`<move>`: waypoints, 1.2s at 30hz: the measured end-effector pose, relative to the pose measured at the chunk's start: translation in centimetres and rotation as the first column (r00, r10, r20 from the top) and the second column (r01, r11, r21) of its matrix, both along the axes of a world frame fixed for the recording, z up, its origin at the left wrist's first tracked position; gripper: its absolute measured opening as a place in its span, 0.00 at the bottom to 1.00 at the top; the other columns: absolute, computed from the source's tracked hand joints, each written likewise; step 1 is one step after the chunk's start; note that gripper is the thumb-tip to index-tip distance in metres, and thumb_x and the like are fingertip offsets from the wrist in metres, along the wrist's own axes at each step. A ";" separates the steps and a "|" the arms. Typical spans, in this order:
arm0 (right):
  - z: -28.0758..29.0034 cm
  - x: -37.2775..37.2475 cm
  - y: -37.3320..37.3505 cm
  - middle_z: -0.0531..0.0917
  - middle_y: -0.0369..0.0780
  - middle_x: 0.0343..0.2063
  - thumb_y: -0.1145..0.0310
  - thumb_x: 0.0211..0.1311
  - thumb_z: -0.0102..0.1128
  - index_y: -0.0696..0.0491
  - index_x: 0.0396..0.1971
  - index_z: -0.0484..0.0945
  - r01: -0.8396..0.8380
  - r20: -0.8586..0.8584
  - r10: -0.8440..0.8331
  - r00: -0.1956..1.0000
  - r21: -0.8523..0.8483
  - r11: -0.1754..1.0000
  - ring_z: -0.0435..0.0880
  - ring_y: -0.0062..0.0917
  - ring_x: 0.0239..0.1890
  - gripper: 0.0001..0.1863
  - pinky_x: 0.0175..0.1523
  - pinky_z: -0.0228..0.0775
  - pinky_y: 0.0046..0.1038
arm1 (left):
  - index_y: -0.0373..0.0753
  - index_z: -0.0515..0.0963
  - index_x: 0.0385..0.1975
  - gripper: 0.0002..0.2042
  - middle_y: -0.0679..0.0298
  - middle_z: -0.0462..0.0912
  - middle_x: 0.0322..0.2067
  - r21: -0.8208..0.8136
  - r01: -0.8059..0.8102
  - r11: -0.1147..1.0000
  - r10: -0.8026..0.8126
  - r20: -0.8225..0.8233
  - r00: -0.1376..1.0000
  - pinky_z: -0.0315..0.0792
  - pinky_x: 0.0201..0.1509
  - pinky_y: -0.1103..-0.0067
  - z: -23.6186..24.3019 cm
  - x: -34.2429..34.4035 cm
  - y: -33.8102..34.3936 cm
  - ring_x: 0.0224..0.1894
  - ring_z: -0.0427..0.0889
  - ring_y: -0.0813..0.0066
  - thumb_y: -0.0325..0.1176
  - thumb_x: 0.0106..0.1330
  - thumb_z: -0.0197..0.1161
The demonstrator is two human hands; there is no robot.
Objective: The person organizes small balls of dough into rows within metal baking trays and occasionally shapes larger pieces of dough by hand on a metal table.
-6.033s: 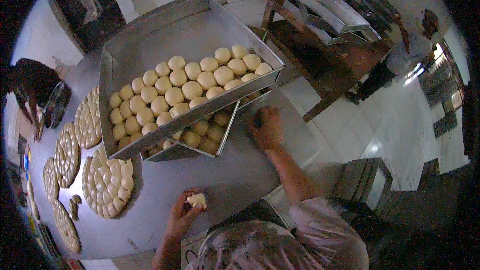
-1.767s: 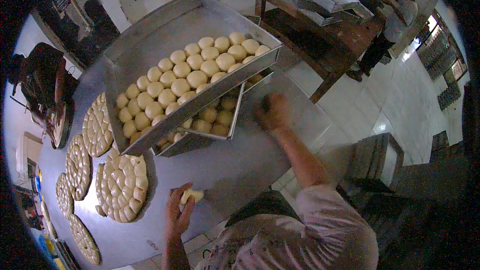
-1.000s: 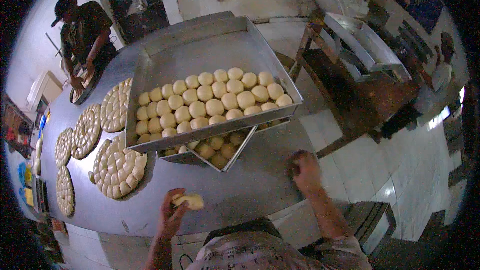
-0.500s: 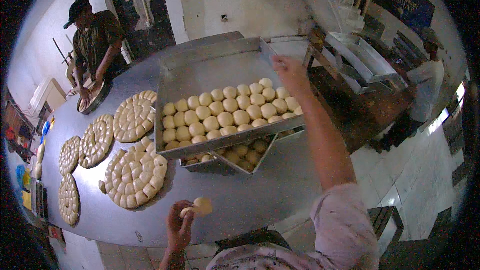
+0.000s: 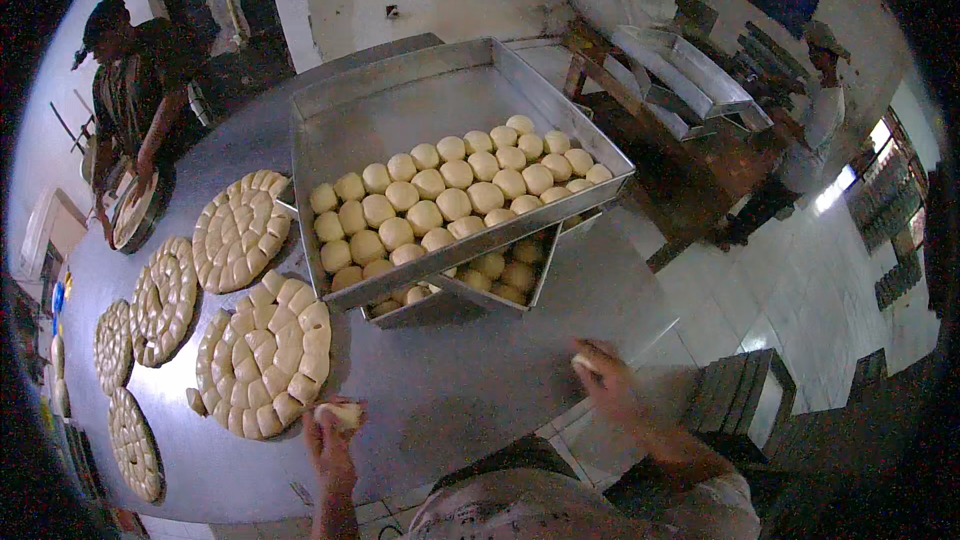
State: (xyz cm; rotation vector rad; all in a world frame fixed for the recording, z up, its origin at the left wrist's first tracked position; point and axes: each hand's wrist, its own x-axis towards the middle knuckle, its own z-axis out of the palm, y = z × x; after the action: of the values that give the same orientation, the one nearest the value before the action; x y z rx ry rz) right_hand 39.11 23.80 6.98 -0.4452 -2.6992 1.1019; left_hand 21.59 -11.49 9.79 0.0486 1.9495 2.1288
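My left hand [image 5: 330, 445] is closed around a pale piece of dough [image 5: 346, 416] at the table's near side. Close by, a round slab of dough cut into many pieces [image 5: 262, 360] lies on the metal table. Over the table's near right edge, my right hand [image 5: 612, 390] is curled and slightly blurred, with a small pale piece of dough [image 5: 584, 363] at its fingers. Farther off stands a metal tray [image 5: 400, 105], tilted on others, with rows of smooth dough balls [image 5: 453, 204] across its nearer part.
More cut dough rounds [image 5: 240, 230] lie along the left of the table [image 5: 440, 420]. Beneath the upper tray sit other trays of dough balls [image 5: 500, 275]. One person [image 5: 135, 100] works at the far left; another [image 5: 815, 130] is at the right, beside empty metal trays [image 5: 690, 70].
My right hand has come back from above the tray's far right to the table's near edge. My left hand has shifted slightly left with its dough. The view has also turned.
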 end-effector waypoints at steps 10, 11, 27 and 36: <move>-2.7 -7.2 3.0 0.72 0.49 0.42 0.64 0.45 0.59 0.57 0.30 0.72 0.080 -0.167 0.007 0.986 0.509 0.857 0.67 0.47 0.47 0.14 0.53 0.55 0.47 | 0.45 0.61 0.27 0.10 0.73 0.63 0.24 -0.002 0.190 0.982 -0.188 0.129 0.974 0.59 0.26 0.85 -1.3 0.5 5.4 0.24 0.62 0.85 0.23 0.58 0.55; -2.0 -5.5 3.6 0.72 0.49 0.40 0.64 0.43 0.60 0.57 0.29 0.72 -0.044 -0.160 0.088 0.983 0.260 0.965 0.67 0.47 0.46 0.14 0.53 0.55 0.48 | 0.45 0.61 0.27 0.11 0.73 0.63 0.25 -0.010 0.191 0.982 -0.187 0.143 0.972 0.59 0.27 0.85 -1.7 0.1 5.1 0.25 0.62 0.86 0.22 0.57 0.56; 1.5 -11.1 13.9 0.72 0.48 0.34 0.70 0.45 0.56 0.57 0.32 0.71 0.255 -0.098 -0.237 0.967 0.284 0.924 0.70 0.44 0.40 0.12 0.46 0.63 0.42 | 0.40 0.66 0.35 0.10 0.68 0.69 0.32 -0.084 0.343 0.936 -0.321 0.203 0.925 0.66 0.38 0.82 1.1 4.3 16.4 0.35 0.67 0.81 0.25 0.57 0.60; 11.5 -8.8 20.3 0.76 0.39 0.37 0.73 0.55 0.52 0.56 0.39 0.74 0.022 -0.213 -0.097 0.972 -0.331 0.943 0.74 0.23 0.40 0.11 0.46 0.67 0.25 | 0.43 0.62 0.22 0.12 0.74 0.61 0.19 -0.120 0.035 0.992 -0.017 0.150 0.989 0.61 0.31 0.86 -0.6 4.8 11.3 0.25 0.61 0.87 0.24 0.55 0.61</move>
State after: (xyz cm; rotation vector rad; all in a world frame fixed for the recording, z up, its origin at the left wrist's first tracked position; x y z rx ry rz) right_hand 30.28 44.13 18.45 -0.4181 -2.2981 1.4918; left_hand 26.34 -0.22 9.21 -0.1043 1.9756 1.9329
